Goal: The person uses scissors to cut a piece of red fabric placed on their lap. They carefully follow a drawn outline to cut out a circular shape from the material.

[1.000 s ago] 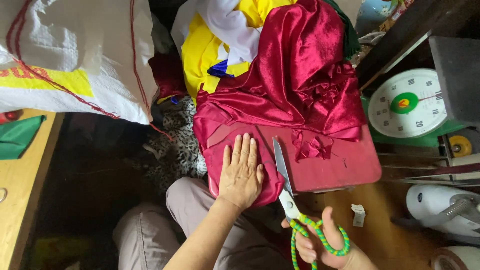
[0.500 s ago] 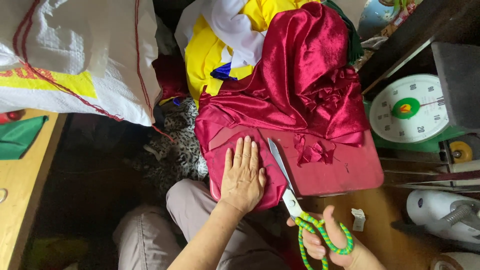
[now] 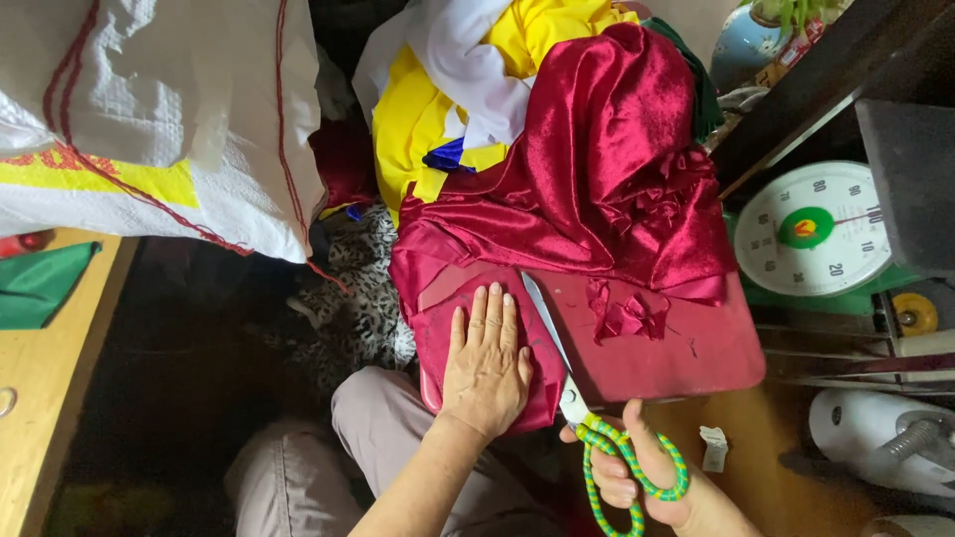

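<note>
My left hand lies flat, fingers together, pressing dark red satin cloth onto a red board resting on my lap. My right hand grips scissors with green and yellow wrapped handles. The blades point away from me and lie along the cloth just right of my left hand. Small red cloth scraps sit on the board.
A white woven sack fills the upper left. Yellow and white fabric is piled behind the red cloth. A round weighing scale stands at right, a wooden table edge at left, leopard-print cloth below the sack.
The scissors have slid a little farther forward along the cloth. My left hand stays flat in the same place on the cloth.
</note>
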